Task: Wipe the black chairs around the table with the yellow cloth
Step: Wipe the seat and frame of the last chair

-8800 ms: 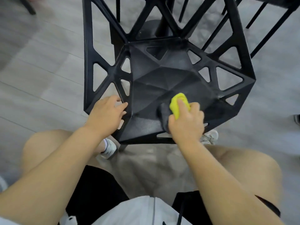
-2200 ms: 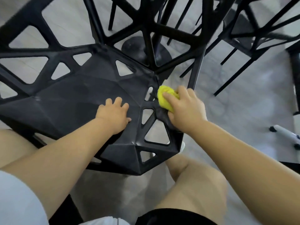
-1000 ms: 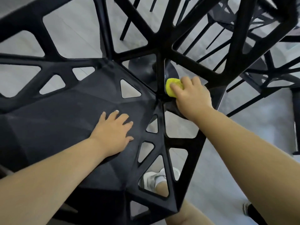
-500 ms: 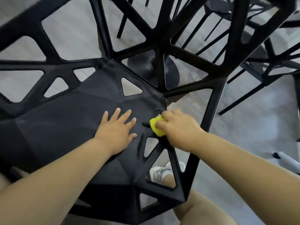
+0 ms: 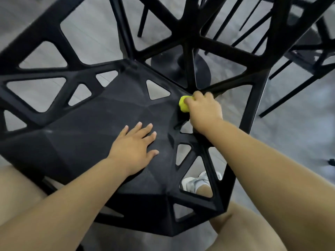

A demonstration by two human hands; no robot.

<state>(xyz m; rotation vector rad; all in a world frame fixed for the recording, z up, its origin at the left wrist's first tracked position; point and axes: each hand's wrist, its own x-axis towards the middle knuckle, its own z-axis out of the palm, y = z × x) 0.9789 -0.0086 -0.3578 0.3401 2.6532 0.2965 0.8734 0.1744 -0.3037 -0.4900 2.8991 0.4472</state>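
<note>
Grey floor [image 5: 299, 133] | black chair [image 5: 108, 127] seat possibly dusty | yellow cloth [image 5: 183, 105] on seat

You are standing on a grey plank floor [image 5: 293, 145], with thin seams showing between its boards at the upper left. The black chair [image 5: 87, 145] you are leaning over stands on it, and the boards show through the triangular openings in its seat and frame. Past the seat's far corner, the round black table base [image 5: 202, 71] sits flat on the floor. Thin legs of other black chairs [image 5: 288, 96] slant down to it at the upper right. Your white shoe [image 5: 197, 181] rests on it, visible through the chair's side frame.
</note>
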